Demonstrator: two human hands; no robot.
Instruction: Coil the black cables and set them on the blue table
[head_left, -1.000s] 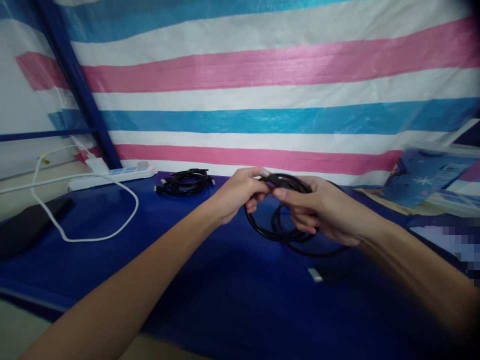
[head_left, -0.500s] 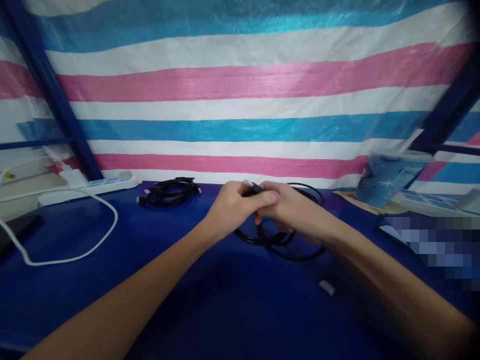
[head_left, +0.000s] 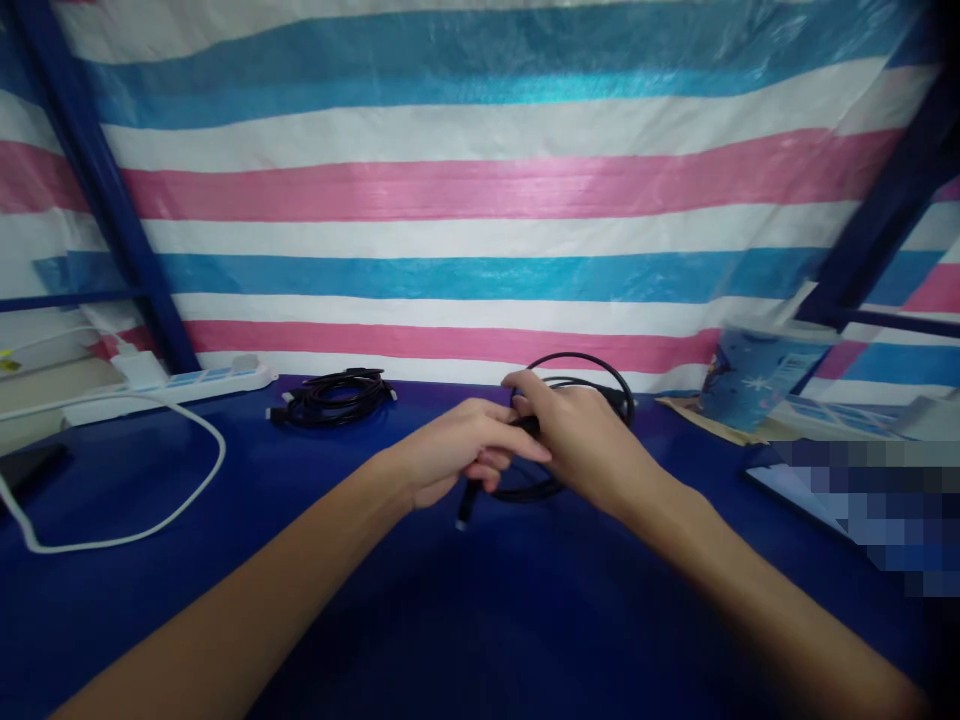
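Note:
A coiled black cable (head_left: 531, 492) is between my two hands at the middle of the desk, its loops showing behind and below them. My left hand (head_left: 472, 445) is closed around part of it, with the thumb reaching across toward the right hand. A black plug (head_left: 467, 503) with a pale metal tip pokes out below my left fingers, pointing down toward me. My right hand (head_left: 585, 435) grips the bundle from the right, its fingers curled over the top and mostly hidden. The hands touch each other.
Another coiled black cable (head_left: 337, 398) lies at the back left. Beside it are a white power strip (head_left: 195, 385) and a looping white cord (head_left: 217, 460). On the right stand a blue cup (head_left: 761, 375) and a phone-like device (head_left: 802, 495). A striped sheet (head_left: 480, 240) hangs behind the blue desk.
The pale-tipped end near my right forearm has gone from there; a plug now shows below my left hand. Both hands have shifted lower and regripped the coil. The view has tilted slightly up.

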